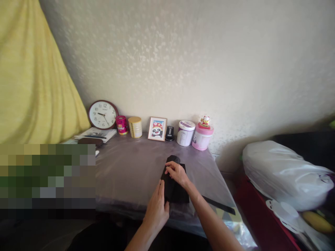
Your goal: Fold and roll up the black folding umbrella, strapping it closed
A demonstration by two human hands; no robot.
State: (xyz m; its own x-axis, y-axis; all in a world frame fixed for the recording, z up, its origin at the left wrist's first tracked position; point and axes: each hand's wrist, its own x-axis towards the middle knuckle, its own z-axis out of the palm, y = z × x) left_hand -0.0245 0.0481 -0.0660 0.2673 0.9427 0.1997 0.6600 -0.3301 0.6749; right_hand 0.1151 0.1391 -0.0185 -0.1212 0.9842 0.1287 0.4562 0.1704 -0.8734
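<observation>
A black folded item, soft-looking with a rounded far end, lies on the table in front of me. I cannot make out its exact kind. Along its left side rests my left hand, fingers stretched out and thumb apart near the close end. My right hand reaches over the item's upper part, its fingers bent and closed at the left edge. A flat black part extends to the right beneath my right wrist.
Along the wall stand a clock, a pink can, a yellow can, a panda picture frame and two tubs. A black strip lies near the right edge. A white plastic bag sits beyond it.
</observation>
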